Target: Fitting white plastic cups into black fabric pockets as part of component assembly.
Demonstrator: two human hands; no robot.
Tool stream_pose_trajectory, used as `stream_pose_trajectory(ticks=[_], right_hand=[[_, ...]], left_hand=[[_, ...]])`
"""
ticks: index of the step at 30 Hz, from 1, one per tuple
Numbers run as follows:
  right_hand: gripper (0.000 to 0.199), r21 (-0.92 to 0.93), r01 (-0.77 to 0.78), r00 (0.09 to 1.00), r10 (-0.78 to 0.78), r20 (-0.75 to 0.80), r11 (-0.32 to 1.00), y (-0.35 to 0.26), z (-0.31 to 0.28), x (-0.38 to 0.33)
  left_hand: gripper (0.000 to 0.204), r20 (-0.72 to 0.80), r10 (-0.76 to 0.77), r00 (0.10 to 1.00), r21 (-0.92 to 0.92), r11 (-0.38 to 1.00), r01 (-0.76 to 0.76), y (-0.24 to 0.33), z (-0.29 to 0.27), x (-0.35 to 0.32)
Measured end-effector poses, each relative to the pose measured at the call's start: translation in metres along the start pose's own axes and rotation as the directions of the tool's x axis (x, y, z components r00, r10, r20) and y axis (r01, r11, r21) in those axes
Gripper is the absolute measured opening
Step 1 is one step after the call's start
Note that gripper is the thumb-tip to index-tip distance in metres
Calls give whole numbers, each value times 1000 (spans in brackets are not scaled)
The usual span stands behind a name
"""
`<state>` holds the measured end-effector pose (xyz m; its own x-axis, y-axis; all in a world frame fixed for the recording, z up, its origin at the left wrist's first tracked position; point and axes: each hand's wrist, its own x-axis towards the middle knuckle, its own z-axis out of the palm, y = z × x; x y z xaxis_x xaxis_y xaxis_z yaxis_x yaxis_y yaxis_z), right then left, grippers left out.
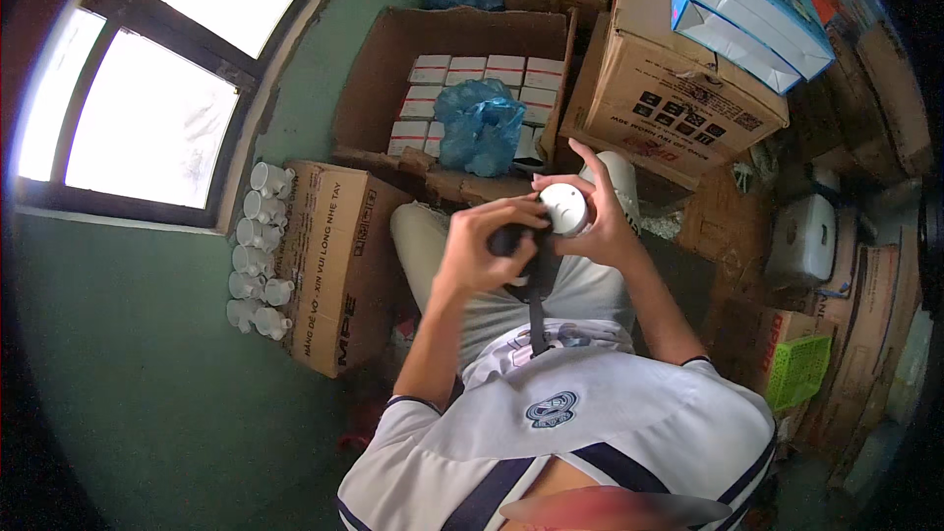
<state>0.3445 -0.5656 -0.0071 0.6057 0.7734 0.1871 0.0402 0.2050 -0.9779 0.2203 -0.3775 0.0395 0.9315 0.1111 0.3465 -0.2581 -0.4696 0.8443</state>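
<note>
In my right hand [608, 226] is a white round fitting [564, 209], its flat face turned up with small dark marks on it. The thumb and fingers curve round its side. My left hand [492, 244] is closed round a black object [513, 239], right beside the fitting; the fingers cover most of it, so its kind does not show. A dark strap [537, 324] runs down from there toward my shirt. Both hands are above my lap, in front of an open carton [369, 88] that holds rows of small white boxes [421, 103] and a crumpled blue plastic bag [480, 126].
On a closed carton [329, 265] at the left stand several white cup-shaped pieces [258, 234], by the green wall [128, 334] and window. Large cartons [678, 88] with a blue-and-white package [752, 5] rise at the right. A green basket [798, 372] sits lower right.
</note>
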Motion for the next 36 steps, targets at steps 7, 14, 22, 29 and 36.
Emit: stream_pose_trajectory(ticks=[7, 14, 22, 29, 36], right_hand=[[136, -127, 31, 998, -36, -42, 991, -10, 23, 3], [136, -213, -42, 996, 23, -91, 976, 0, 9, -4], [133, -294, -21, 997, 0, -71, 956, 0, 12, 1], [133, -168, -69, 992, 49, -120, 983, 14, 20, -15], [148, 62, -77, 994, 82, -74, 995, 5, 44, 1]], left_hand=[[31, -274, 32, 961, 37, 999, -22, 16, 24, 20], [26, 218, 18, 976, 24, 999, -24, 16, -3, 5], [36, -133, 170, 976, 336, 934, -117, 23, 46, 2], [24, -420, 37, 907, 26, 999, -28, -10, -2, -18], [25, -160, 326, 932, 323, 909, -263, -2, 14, -14]])
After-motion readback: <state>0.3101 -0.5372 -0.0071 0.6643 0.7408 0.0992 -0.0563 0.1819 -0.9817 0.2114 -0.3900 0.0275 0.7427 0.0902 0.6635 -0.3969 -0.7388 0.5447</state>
